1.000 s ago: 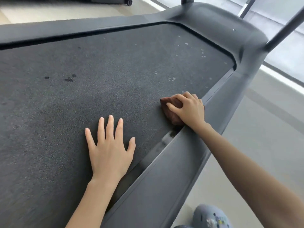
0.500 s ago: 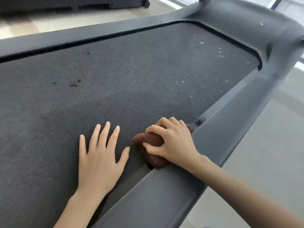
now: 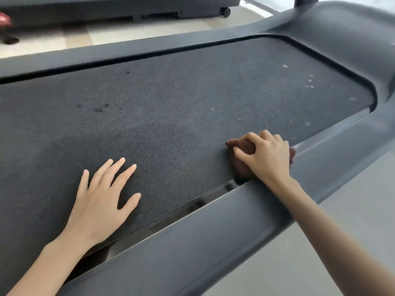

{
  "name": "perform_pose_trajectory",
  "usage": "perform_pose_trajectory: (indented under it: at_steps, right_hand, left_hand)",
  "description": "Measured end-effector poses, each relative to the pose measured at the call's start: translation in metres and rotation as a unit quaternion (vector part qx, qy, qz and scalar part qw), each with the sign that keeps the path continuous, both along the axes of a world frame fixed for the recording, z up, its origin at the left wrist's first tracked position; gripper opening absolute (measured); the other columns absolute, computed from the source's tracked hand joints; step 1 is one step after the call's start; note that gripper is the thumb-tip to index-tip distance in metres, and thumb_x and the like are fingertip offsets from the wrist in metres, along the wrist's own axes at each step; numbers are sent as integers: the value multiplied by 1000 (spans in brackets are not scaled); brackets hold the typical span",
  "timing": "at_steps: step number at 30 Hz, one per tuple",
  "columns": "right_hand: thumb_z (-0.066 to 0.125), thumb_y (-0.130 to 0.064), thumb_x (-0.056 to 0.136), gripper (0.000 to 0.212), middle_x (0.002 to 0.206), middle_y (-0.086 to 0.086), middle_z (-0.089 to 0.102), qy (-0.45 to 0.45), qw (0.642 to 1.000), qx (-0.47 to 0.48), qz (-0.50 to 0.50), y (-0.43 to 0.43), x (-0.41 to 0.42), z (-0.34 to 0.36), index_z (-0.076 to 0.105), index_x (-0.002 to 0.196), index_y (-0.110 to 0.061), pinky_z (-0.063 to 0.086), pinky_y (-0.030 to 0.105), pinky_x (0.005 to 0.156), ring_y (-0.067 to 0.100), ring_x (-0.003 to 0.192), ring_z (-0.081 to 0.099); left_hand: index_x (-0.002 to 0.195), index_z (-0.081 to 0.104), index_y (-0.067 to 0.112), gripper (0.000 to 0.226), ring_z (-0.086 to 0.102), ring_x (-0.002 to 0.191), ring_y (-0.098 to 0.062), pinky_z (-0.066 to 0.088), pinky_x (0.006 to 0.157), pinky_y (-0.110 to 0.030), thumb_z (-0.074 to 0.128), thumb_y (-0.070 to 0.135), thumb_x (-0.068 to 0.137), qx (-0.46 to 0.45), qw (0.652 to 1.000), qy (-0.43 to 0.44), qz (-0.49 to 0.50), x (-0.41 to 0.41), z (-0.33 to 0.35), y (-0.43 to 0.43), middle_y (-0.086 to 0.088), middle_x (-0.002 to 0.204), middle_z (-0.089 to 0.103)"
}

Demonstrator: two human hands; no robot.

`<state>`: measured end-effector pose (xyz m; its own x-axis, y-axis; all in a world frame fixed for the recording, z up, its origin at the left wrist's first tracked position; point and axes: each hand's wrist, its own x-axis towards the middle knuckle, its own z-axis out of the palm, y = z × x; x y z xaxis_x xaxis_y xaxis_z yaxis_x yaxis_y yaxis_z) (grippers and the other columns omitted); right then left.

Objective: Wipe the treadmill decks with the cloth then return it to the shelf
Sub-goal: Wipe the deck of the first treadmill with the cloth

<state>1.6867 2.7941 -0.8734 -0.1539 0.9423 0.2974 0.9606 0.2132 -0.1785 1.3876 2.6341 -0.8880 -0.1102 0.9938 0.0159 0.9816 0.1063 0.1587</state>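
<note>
The dark grey textured treadmill belt [image 3: 171, 116] carried pale specks near its far end. The left hand [image 3: 100, 197] lay flat, fingers spread, holding nothing; the right hand [image 3: 265, 157] clutched the crumpled brown cloth [image 3: 241, 167] against the belt's near edge. Firm, overlapping strokes toward those specks would probably have served best.

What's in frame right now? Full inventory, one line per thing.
Textured treadmill belt: 1, dark grey, centre of view; pale flecks at its far right end, dark spots left of centre.
Smooth plastic treadmill frame rail: 1, grey, runs around the belt, nearest side at bottom.
Crumpled brown cloth: 1, brown, on the belt's near edge by the rail, under the right hand.
Second treadmill: 1, dark, on the floor at top, small wheel visible.
Red blurred object: 1, red, top left; cannot identify.
Left hand: flat on the belt, fingers spread, empty.
Right hand: closed on the cloth.
</note>
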Motion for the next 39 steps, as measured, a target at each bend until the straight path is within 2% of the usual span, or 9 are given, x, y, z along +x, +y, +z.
perform_pose_trajectory:
  at_steps: [6,10,15,18,22,26,31,36,39]
  right_hand:
    - [58,-54,72,30,82,2,60,23,989,27,141,-23,-14,-4,69,83,-29,41,39,69,30,77,54]
    - [63,-53,77,30,89,1,60,15,981,24,192,13,10,-6,70,93,-28,42,38,74,29,86,54]
    - [56,-55,83,38,108,8,60,37,998,-15,-58,85,60,0,65,106,-27,37,42,87,36,102,51]
    - [51,-55,85,39,113,12,57,20,991,-12,-129,83,40,-3,61,108,-25,34,44,87,39,102,48]
    - [48,-56,85,37,106,7,55,-43,999,9,-24,40,-5,-8,61,105,-29,35,41,80,34,94,48]
    - [47,-57,79,33,91,-1,56,-30,990,29,136,12,-24,-9,63,95,-33,41,38,67,28,81,50]
    - [50,-53,85,37,89,5,60,-88,956,58,273,71,1,-1,69,99,-23,44,38,66,29,80,54]
    - [48,-52,90,40,105,15,57,-73,997,10,-35,154,-9,-2,61,108,-19,41,43,82,39,97,51]
    - [45,-53,90,42,108,18,56,-106,992,-20,-62,156,-31,0,57,111,-18,40,44,83,41,97,52]
  left_hand:
    - [147,22,30,82,4,144,-18,5,115,-51,3,67,77,-15,998,46,-49,51,18,51,2,156,17]
    - [148,15,31,68,-1,144,-16,2,116,-50,17,64,88,-30,994,68,-75,78,6,82,4,157,10]
    - [148,10,32,72,-5,144,-20,0,115,-53,14,64,84,-29,999,20,-24,83,-7,111,1,158,5]
    - [147,23,26,72,7,144,-25,5,114,-56,14,64,86,1,1000,15,-21,88,-9,116,-5,156,17]
    - [141,39,21,70,21,141,-29,15,112,-57,22,58,84,14,1000,4,-28,87,-10,114,-9,150,31]
    - [139,43,23,66,25,140,-26,19,112,-55,27,56,83,19,999,-5,-49,76,-13,114,-6,149,35]
    - [137,45,25,63,28,139,-25,19,111,-55,30,54,84,19,997,-24,-73,65,-12,115,-4,148,37]
    - [136,47,23,61,30,138,-26,19,111,-55,32,51,84,21,996,-45,-75,66,-13,115,-6,147,38]
    - [136,48,23,61,31,138,-27,20,111,-56,32,51,84,22,995,-55,-75,64,-14,116,-7,147,39]
